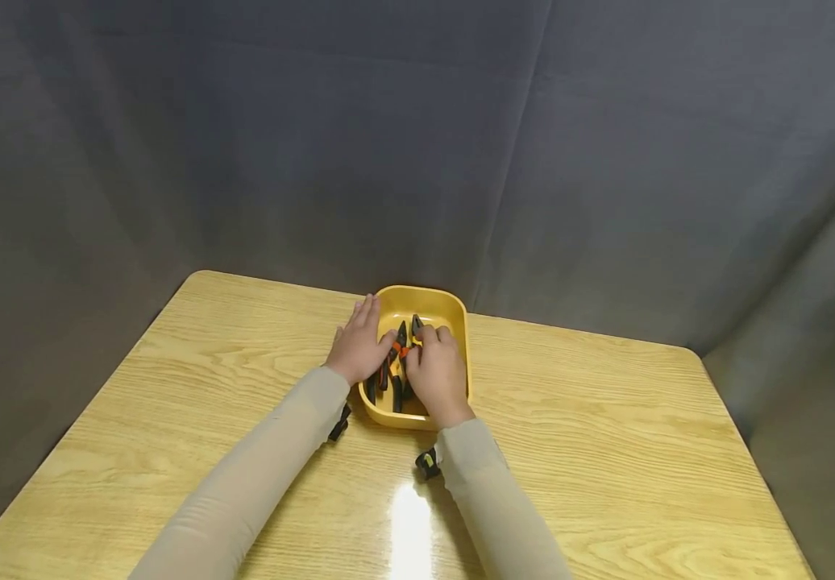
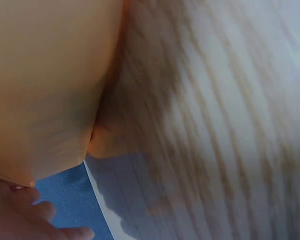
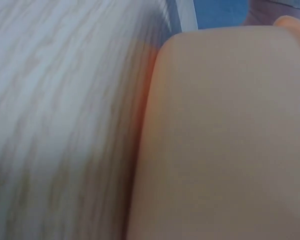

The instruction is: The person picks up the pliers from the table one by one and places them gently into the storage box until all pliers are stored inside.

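Note:
A yellow plastic bin [image 1: 425, 300] stands near the far edge of the table with several pliers in it. My left hand [image 1: 359, 345] rests along its left rim, fingers straight and together, thumb reaching over the inside. The right hand [image 1: 438, 370] reaches into the right side, its fingers curled over pliers [image 1: 417, 324] whose dark jaws point away; their handles are hidden under the palm. Between the hands lie other pliers [image 1: 402, 332] with black and orange parts. In the left wrist view fingers [image 2: 45, 210] show beyond the bin's wall [image 2: 50, 90].
The wood-grain table [image 1: 606, 435] extends on both sides of the bin and towards me. A grey curtain [image 1: 359, 145] hangs behind the table and along its sides. In the right wrist view the bin's outer wall [image 3: 225, 140] fills much of the picture.

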Motion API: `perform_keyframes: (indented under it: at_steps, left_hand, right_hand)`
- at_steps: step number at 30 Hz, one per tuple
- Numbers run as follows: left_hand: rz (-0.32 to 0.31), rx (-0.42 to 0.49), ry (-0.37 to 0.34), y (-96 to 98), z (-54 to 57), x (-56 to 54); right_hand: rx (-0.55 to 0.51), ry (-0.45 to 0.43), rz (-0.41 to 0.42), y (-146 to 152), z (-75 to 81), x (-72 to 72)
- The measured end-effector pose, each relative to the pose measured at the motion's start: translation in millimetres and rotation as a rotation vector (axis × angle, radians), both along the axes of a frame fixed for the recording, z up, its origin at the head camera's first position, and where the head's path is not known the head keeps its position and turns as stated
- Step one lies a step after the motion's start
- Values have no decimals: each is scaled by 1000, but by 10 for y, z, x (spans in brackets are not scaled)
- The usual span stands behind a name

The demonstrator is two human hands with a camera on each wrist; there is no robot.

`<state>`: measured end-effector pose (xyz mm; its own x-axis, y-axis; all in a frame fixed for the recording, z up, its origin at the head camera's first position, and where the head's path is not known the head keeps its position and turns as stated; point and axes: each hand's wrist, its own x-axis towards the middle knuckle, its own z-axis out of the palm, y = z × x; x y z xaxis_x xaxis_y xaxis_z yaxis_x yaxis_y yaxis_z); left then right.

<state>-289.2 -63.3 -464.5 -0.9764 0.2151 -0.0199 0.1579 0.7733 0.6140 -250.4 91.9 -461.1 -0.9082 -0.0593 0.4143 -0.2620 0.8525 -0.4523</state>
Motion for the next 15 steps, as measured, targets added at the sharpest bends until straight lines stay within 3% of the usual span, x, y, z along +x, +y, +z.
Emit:
perform_keyframes:
  at_steps: [4, 9, 15]
  left_hand:
    - [22, -33, 12, -9, -2, -36]
    - [38, -58, 50, -19, -11, -17]
    - [2, -90, 80, -22, 16, 19]
  right_hand:
    - [-50, 30, 45, 12, 22, -23]
    - [-124, -30, 73, 69, 35, -10]
    - [-124, -8, 132, 282, 111, -58]
